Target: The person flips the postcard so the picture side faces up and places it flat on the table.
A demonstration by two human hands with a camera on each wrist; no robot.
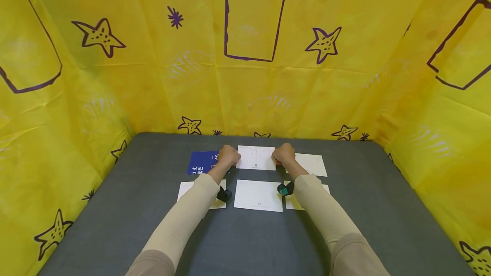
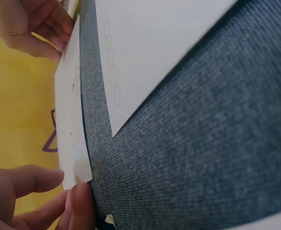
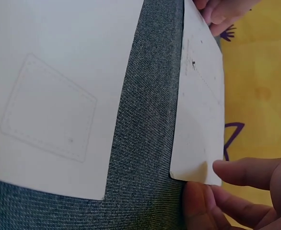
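Note:
A white postcard with faint print lies at the middle of the back row. My left hand pinches its left edge, thumb above and fingers at the rim. At the opposite edge, my right hand pinches it the same way. Both wrist views show the thumbs and fingertips close at the short ends of this postcard. Left of it lies a blue card with white characters, partly hidden by my left hand. Another white postcard lies to the right, partly behind my right hand.
The front row holds a middle postcard, a left one and a right one, the outer two partly covered by my forearms. All lie on a dark grey table. Yellow patterned cloth encloses the back and sides.

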